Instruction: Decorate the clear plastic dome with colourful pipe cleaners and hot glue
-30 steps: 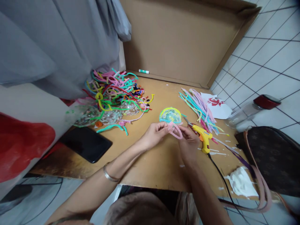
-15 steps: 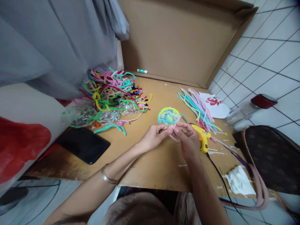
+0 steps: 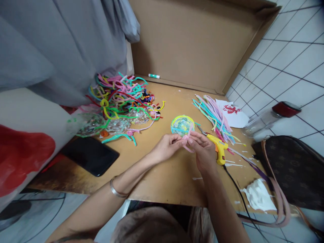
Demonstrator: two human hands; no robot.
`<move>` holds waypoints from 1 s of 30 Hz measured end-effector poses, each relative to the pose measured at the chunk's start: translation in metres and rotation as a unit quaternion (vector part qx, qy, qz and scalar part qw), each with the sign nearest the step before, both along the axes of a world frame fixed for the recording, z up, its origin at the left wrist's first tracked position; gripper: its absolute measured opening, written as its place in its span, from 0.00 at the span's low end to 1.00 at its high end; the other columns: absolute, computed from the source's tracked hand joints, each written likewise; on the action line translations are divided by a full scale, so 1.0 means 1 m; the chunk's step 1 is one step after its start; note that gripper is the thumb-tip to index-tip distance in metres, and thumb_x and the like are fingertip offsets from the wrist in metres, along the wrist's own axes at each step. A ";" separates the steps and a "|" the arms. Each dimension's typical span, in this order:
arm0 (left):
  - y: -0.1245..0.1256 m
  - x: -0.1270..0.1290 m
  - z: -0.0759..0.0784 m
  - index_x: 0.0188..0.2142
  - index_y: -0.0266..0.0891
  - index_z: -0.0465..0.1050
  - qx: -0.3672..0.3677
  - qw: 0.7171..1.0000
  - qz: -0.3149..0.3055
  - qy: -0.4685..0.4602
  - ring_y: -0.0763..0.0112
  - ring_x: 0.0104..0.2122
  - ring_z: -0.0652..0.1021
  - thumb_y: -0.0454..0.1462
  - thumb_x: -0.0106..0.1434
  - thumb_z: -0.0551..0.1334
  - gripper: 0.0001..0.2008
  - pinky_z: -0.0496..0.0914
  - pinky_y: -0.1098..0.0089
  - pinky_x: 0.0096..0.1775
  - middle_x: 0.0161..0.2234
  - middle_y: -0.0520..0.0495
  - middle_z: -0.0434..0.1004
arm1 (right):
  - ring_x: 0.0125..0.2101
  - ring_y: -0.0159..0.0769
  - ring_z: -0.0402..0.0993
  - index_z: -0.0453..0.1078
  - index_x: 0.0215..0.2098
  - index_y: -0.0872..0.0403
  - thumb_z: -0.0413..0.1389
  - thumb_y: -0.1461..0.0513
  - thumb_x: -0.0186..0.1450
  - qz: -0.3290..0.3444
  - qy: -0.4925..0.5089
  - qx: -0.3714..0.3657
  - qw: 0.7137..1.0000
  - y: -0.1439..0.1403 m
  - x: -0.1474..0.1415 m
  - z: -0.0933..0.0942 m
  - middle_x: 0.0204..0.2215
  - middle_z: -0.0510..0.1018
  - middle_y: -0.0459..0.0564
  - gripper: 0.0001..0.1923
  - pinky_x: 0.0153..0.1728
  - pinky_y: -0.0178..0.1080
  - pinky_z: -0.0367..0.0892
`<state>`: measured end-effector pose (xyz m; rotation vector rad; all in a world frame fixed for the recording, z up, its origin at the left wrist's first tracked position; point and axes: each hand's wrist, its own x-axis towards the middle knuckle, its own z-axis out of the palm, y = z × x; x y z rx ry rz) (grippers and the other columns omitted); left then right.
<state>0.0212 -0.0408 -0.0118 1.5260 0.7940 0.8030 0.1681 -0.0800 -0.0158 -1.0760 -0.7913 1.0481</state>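
Right in the middle of the cardboard-topped desk [image 3: 162, 175], both hands are pinched together on a pink pipe cleaner [image 3: 187, 140]. The left hand [image 3: 167, 148] has its fingers closed on one end, and the right hand [image 3: 204, 150] has its fingers closed on the other, so the pink piece sits between the fingertips just above the desk surface. Just behind it lies a round disc [image 3: 182, 124] rimmed in yellow and teal fuzz.

Beside the right hand there's a yellow glue gun [image 3: 219, 148] with a black cord running off the desk edge. Further back on that side is a bundle of straight pipe cleaners [image 3: 215, 116] and a white sheet [image 3: 234, 113] with a red printed figure; I can't read any writing on it. On the left there's a big tangled heap of pipe cleaners [image 3: 121, 98] and a dark phone [image 3: 89, 156] lying flat. A brown patterned bag [image 3: 296, 168] sits at the right edge, but its print is too blurry to make out a brand.
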 end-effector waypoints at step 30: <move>0.001 -0.001 0.000 0.23 0.37 0.63 -0.025 0.999 -0.048 0.001 0.80 0.20 0.54 0.60 0.55 0.60 0.27 0.46 0.73 0.24 0.18 0.58 0.53 | 0.29 0.33 0.77 0.77 0.31 0.52 0.70 0.58 0.48 0.006 -0.009 0.000 1.000 -0.003 -0.004 -0.001 0.28 0.82 0.46 0.13 0.33 0.38 0.76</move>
